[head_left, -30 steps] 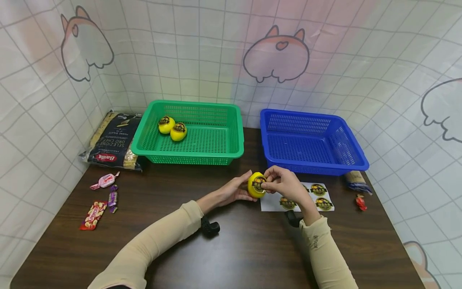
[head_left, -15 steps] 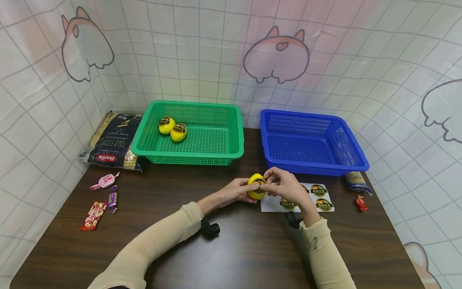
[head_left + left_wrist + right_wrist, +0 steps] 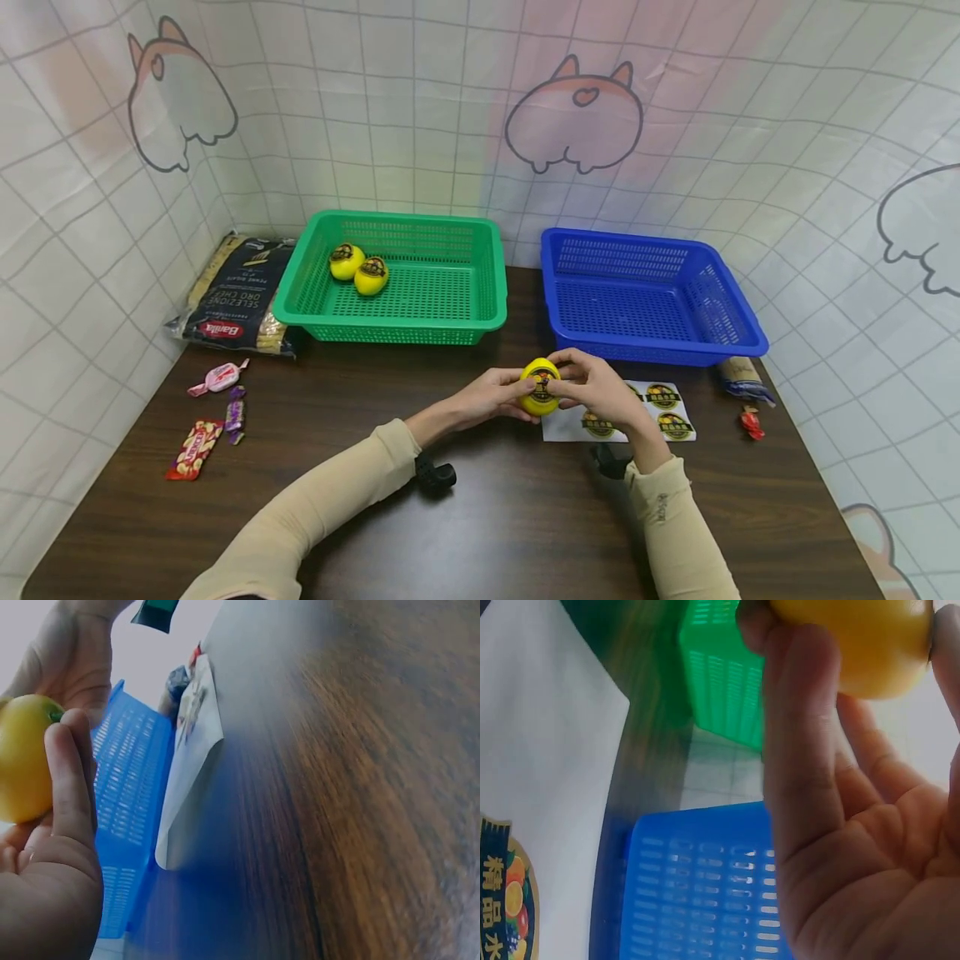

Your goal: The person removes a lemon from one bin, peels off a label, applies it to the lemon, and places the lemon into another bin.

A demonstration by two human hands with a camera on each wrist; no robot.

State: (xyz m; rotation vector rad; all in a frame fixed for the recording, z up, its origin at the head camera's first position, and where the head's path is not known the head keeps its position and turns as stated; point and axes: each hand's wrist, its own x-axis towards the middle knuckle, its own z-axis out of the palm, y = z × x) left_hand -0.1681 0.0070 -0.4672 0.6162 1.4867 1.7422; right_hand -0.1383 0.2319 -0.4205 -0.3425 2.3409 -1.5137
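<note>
A round yellow fruit [image 3: 539,408] is held above the table between both hands, with a black-and-gold label sticker [image 3: 542,377] on its near face. My left hand [image 3: 489,397] grips it from the left, fingers beneath and thumb on the sticker. On the other side, my right hand [image 3: 600,393] holds the fruit with its fingers, its thumb pressing the sticker. A small green stem end shows on the fruit [image 3: 24,761] in the left wrist view. Below the right hand lies a white sticker sheet [image 3: 561,430] with several similar labels, partly hidden by that hand.
A green basket [image 3: 405,332] holding two labelled yellow fruits [image 3: 371,276] stands at the back left. The blue basket [image 3: 630,348] is just behind the right hand. A pasta bag [image 3: 240,292] and wrapped candies [image 3: 197,448] lie left; a red candy [image 3: 752,422] lies right.
The left thumb has come onto the sticker beside the right thumb. The fruit has shifted slightly, ending a little to the right. Baskets and sheet stay put.
</note>
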